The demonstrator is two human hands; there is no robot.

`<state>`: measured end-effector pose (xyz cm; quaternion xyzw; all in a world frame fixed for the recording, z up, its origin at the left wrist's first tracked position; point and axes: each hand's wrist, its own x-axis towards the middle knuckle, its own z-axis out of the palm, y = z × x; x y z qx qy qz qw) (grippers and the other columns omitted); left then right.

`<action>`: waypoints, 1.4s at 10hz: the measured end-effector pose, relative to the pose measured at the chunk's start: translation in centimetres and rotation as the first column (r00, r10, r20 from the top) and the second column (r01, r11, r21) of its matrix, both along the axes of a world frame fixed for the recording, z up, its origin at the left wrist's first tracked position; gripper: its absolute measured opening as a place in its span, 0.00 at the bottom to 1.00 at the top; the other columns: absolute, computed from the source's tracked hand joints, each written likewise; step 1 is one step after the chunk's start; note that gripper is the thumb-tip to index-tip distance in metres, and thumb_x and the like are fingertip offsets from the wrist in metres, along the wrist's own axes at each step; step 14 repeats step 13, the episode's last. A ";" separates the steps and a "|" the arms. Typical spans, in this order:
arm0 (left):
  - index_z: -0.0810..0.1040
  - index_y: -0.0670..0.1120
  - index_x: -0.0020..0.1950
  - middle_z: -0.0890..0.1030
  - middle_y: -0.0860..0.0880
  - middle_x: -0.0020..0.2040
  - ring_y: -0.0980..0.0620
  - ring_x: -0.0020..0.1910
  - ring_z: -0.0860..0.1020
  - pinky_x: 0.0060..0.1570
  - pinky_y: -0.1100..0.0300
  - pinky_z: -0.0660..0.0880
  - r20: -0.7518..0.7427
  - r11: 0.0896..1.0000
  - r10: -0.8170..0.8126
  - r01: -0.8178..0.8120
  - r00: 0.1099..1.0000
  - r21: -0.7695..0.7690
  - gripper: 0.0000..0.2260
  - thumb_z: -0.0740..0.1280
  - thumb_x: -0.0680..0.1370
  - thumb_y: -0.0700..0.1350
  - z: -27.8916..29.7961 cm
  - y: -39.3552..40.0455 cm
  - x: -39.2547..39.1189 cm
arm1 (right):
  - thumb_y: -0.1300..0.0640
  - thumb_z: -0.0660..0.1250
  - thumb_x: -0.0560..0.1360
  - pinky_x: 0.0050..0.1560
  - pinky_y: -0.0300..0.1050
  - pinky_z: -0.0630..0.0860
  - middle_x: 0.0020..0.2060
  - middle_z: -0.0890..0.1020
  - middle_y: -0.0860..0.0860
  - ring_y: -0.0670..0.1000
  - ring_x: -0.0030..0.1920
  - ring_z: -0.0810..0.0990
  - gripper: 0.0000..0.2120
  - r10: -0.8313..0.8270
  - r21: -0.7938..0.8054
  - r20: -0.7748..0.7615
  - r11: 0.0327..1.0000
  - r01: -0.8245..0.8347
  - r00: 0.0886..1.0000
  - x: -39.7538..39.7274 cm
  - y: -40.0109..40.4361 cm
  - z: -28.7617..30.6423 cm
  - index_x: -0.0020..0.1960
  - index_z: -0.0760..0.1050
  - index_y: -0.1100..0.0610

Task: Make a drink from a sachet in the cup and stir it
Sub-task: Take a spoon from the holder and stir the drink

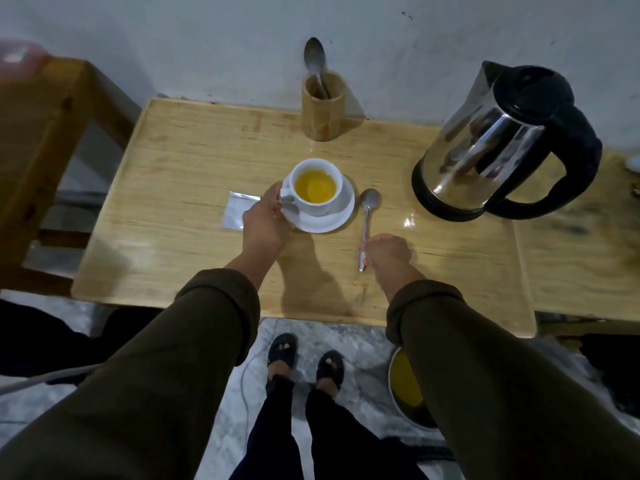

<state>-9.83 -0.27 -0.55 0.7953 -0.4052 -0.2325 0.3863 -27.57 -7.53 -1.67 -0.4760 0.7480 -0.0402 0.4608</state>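
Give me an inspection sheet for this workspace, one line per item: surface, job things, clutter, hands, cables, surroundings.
Surface: wooden table against a wall, glossy, a wet-looking glint near the kettle.
Job's things: cup of yellow drink on a saucer; sachet flat to its left; spoon lying to its right; kettle at far right.
Clutter: bamboo holder with another spoon standing in it.
Hands: left hand at the saucer's edge by the cup handle; right hand pinches the lying spoon's handle.
Cables: thin cord on the floor.
Surroundings: wooden chair at left, yellow-filled bowl on the floor.
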 end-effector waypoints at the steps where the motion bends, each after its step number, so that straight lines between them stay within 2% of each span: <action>1: 0.69 0.46 0.71 0.80 0.49 0.51 0.56 0.49 0.76 0.39 0.80 0.65 -0.016 1.000 -0.003 0.004 1.000 0.029 0.27 0.68 0.73 0.34 -0.2 -0.1 -0.1 | 0.52 0.67 0.74 0.61 0.48 0.77 0.57 0.82 0.54 0.55 0.58 0.81 0.15 0.016 -0.012 -0.135 1.000 -0.018 0.991 0.6 -0.1 0.2 0.56 0.80 0.59; 3: 0.66 0.48 0.73 0.80 0.43 0.57 0.54 0.51 0.75 0.36 0.89 0.62 -0.020 0.997 0.030 -0.029 0.999 0.077 0.28 0.67 0.74 0.33 0.4 -0.1 -0.5 | 0.45 0.66 0.75 0.55 0.45 0.76 0.60 0.79 0.55 0.56 0.60 0.79 0.22 0.075 0.009 -0.250 0.997 -0.075 0.965 0.2 0.0 0.3 0.60 0.76 0.61; 4: 0.65 0.48 0.73 0.80 0.43 0.58 0.56 0.51 0.74 0.36 0.89 0.62 -0.017 0.993 0.046 -0.044 0.999 0.107 0.29 0.67 0.74 0.33 0.4 -0.2 -0.7 | 0.44 0.66 0.74 0.47 0.43 0.74 0.57 0.81 0.55 0.55 0.57 0.81 0.22 0.080 0.039 -0.234 0.997 -0.073 0.969 -0.1 -0.3 0.1 0.58 0.78 0.61; 5: 0.63 0.48 0.74 0.79 0.44 0.61 0.51 0.56 0.77 0.40 0.87 0.62 -0.016 0.990 0.050 -0.048 0.999 0.136 0.30 0.67 0.75 0.34 0.0 -0.3 -0.6 | 0.46 0.67 0.74 0.42 0.41 0.71 0.56 0.82 0.55 0.55 0.56 0.81 0.22 0.043 0.047 -0.203 0.998 -0.034 0.978 -0.3 -0.5 0.0 0.58 0.77 0.61; 6: 0.58 0.47 0.76 0.78 0.43 0.63 0.48 0.63 0.76 0.46 0.80 0.59 -0.038 0.986 0.061 -0.054 0.997 0.159 0.32 0.67 0.76 0.36 -0.1 -0.3 -0.6 | 0.46 0.69 0.73 0.42 0.42 0.71 0.56 0.82 0.56 0.56 0.56 0.81 0.22 0.009 0.046 -0.180 0.999 -0.001 0.984 -0.5 -0.6 0.1 0.59 0.76 0.62; 7: 0.54 0.49 0.78 0.77 0.42 0.64 0.48 0.64 0.76 0.53 0.70 0.64 -0.040 0.979 0.070 -0.061 0.997 0.192 0.34 0.66 0.76 0.38 -0.3 -0.1 -0.5 | 0.47 0.68 0.74 0.46 0.42 0.73 0.57 0.82 0.56 0.55 0.57 0.81 0.20 0.001 -0.009 -0.175 1.000 -0.002 0.985 -0.9 -0.7 0.8 0.57 0.77 0.61; 8: 0.53 0.49 0.78 0.76 0.41 0.65 0.48 0.65 0.74 0.55 0.63 0.67 -0.063 0.979 0.073 -0.059 0.995 0.197 0.33 0.66 0.77 0.39 0.1 0.1 -0.5 | 0.51 0.67 0.75 0.46 0.40 0.71 0.55 0.81 0.53 0.52 0.53 0.80 0.13 -0.075 -0.133 -0.041 0.989 0.069 0.996 -1.0 -0.9 1.9 0.55 0.79 0.59; 9: 0.54 0.47 0.77 0.75 0.41 0.66 0.47 0.65 0.74 0.57 0.60 0.70 -0.064 0.981 0.068 -0.055 0.996 0.184 0.32 0.66 0.77 0.40 1.0 0.1 -0.6 | 0.53 0.69 0.74 0.45 0.39 0.70 0.44 0.80 0.51 0.49 0.44 0.76 0.07 -0.121 -0.228 0.126 0.963 0.147 0.985 -0.7 -0.4 3.3 0.48 0.80 0.56; 10: 0.57 0.44 0.76 0.76 0.42 0.64 0.46 0.64 0.75 0.54 0.61 0.70 -0.079 0.990 0.046 -0.035 0.996 0.137 0.31 0.66 0.77 0.40 2.0 0.8 -0.9 | 0.53 0.67 0.75 0.47 0.41 0.71 0.41 0.78 0.50 0.50 0.44 0.75 0.06 -0.055 -0.290 0.179 0.951 0.107 0.982 -0.4 0.2 4.9 0.45 0.80 0.55; 11: 0.61 0.45 0.74 0.79 0.44 0.57 0.47 0.58 0.79 0.51 0.62 0.69 -0.133 0.993 0.018 -0.003 0.991 0.115 0.28 0.67 0.76 0.41 2.6 3.4 -1.6 | 0.54 0.65 0.75 0.45 0.42 0.71 0.38 0.78 0.50 0.50 0.41 0.75 0.07 0.042 -0.316 0.213 0.948 0.028 0.976 -0.9 2.7 6.0 0.45 0.79 0.56; 12: 0.64 0.48 0.72 0.80 0.51 0.48 0.50 0.51 0.82 0.49 0.64 0.72 -0.234 0.989 -0.018 0.051 0.972 0.138 0.26 0.68 0.75 0.41 2.7 7.2 -1.6 | 0.57 0.65 0.75 0.34 0.38 0.70 0.30 0.77 0.48 0.47 0.32 0.74 0.09 0.134 -0.250 0.283 0.966 -0.061 0.950 -1.9 6.6 6.3 0.36 0.77 0.54; 13: 0.67 0.67 0.66 0.83 0.57 0.37 0.66 0.38 0.81 0.41 0.77 0.72 -0.314 0.982 -0.010 0.069 0.949 0.176 0.28 0.72 0.71 0.44 1.8 13.5 -1.0 | 0.58 0.67 0.75 0.30 0.28 0.67 0.31 0.77 0.48 0.42 0.31 0.73 0.12 0.300 -0.112 0.231 0.953 -0.281 0.926 -4.5 12.3 6.6 0.33 0.74 0.52; 14: 0.67 0.67 0.66 0.83 0.57 0.37 0.66 0.38 0.81 0.41 0.77 0.72 -0.314 0.982 -0.010 0.069 0.949 0.176 0.28 0.72 0.71 0.44 1.8 13.5 -1.0 | 0.58 0.67 0.75 0.30 0.28 0.67 0.31 0.77 0.48 0.42 0.31 0.73 0.12 0.300 -0.112 0.231 0.953 -0.281 0.926 -4.5 12.3 6.6 0.33 0.74 0.52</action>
